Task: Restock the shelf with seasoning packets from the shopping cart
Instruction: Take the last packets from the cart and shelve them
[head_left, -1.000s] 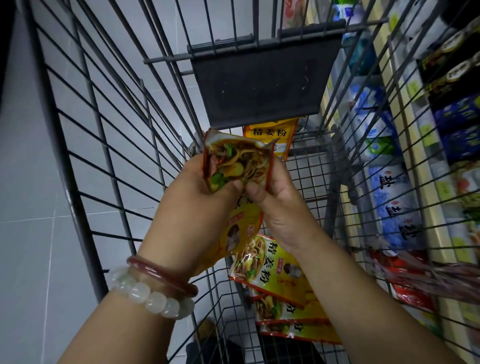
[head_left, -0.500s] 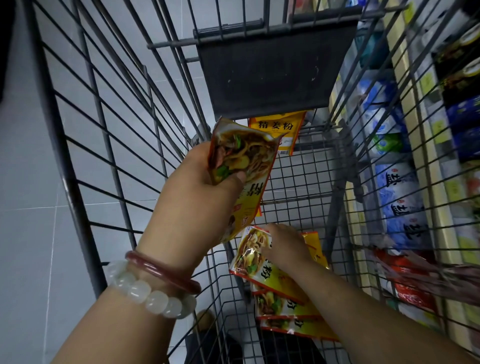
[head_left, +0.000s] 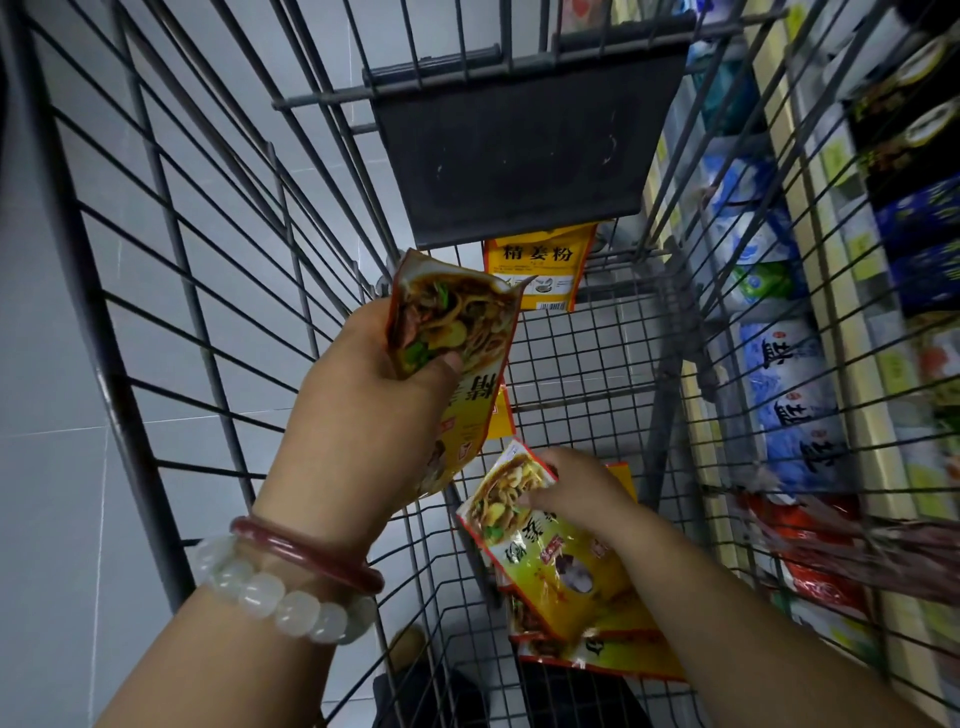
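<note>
The left hand (head_left: 374, 395) grips a yellow seasoning packet (head_left: 457, 358) upright above the shopping cart (head_left: 587, 374), thumb pressed on its printed front. Lower down, the right hand (head_left: 576, 493) pinches the top edge of another packet (head_left: 540, 540), which lies on a small heap of packets (head_left: 613, 649) on the cart floor. One more packet (head_left: 540, 265) leans at the far end. Through the wire to the right, shelf stock (head_left: 789, 384) shows, seemingly salt bags.

Yellow packet (head_left: 537, 270): "精姜粉"; blue bags (head_left: 792, 400): probably "盐".
</note>
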